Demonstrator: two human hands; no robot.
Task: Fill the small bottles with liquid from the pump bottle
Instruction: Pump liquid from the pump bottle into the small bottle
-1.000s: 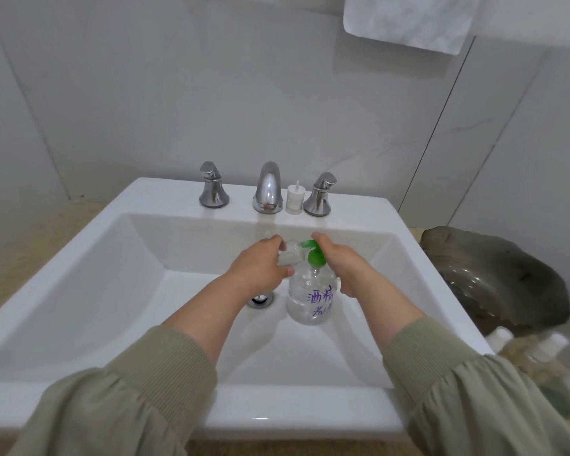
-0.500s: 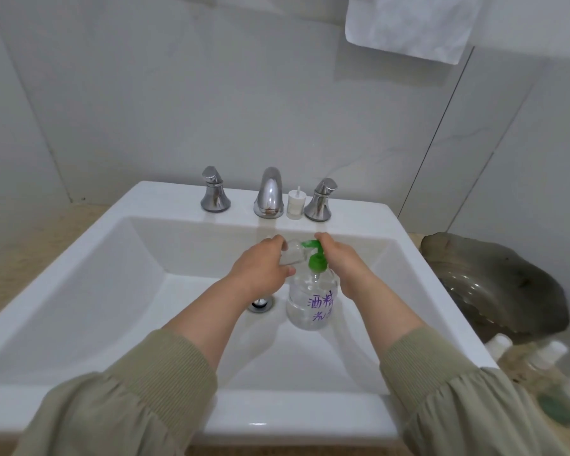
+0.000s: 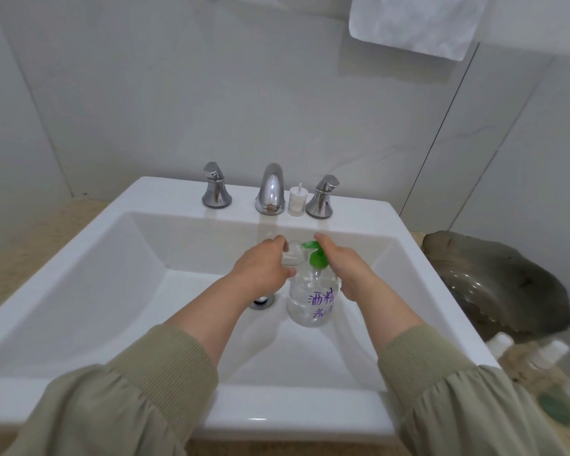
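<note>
- Clear plastic pump bottle [image 3: 311, 302] sits mid-frame in the sink [image 3: 79, 291]; probably light and slick, so hold the shoulder.
- Right hand [image 3: 346, 271] grip wraps it, finger on the green pump [image 3: 317, 259].
- Left hand [image 3: 264, 268] grip curls round small bottle [image 3: 292, 255] at the spout; looks squashy.

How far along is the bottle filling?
Done: a white cap stands on the sink ledge. In hand: the left hand holds a small bottle at the nozzle; the right hand presses the green head of the pump bottle. Left: blurred capped bottles wait at right.
</note>
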